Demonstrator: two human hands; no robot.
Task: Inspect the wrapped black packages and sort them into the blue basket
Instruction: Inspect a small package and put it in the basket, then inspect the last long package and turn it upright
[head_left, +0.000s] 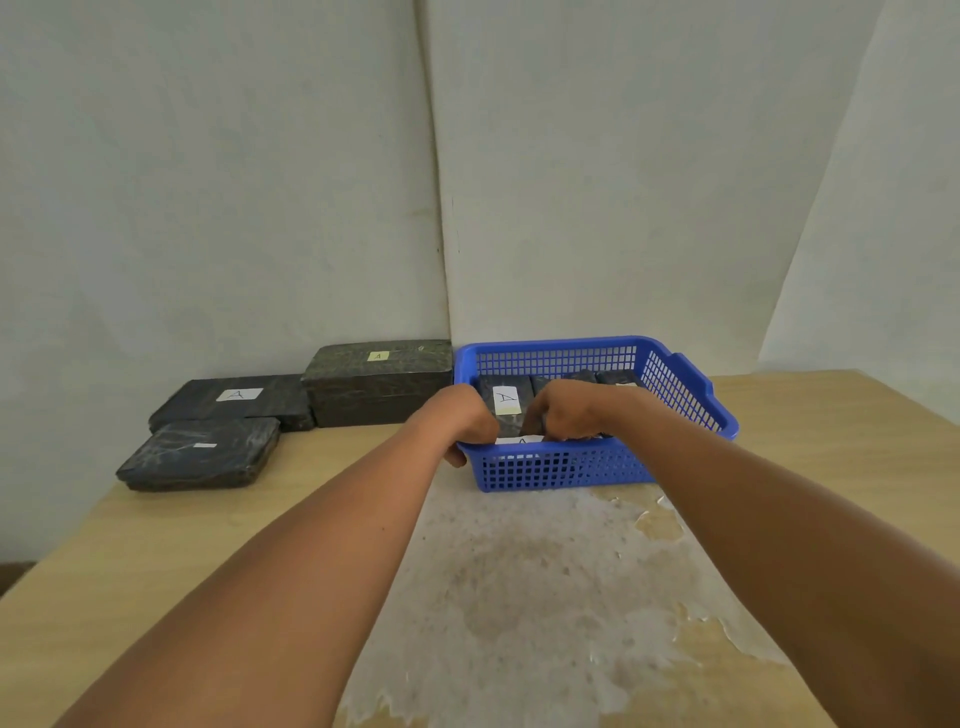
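Forearms stretched forward from the lower corners, converging at the near left part of the blue basket (680, 387) on the worktop (270, 530). Left hand (465, 423) knuckles up, fingers curled over the basket's near rim at its left corner. Right hand (563, 413) inside the basket, fingers bent down onto a wrapped black package (506, 402) with a white label; exact grip of either hand impossible to tell. Three more packages (200, 457) outside, left of the basket by the wall.
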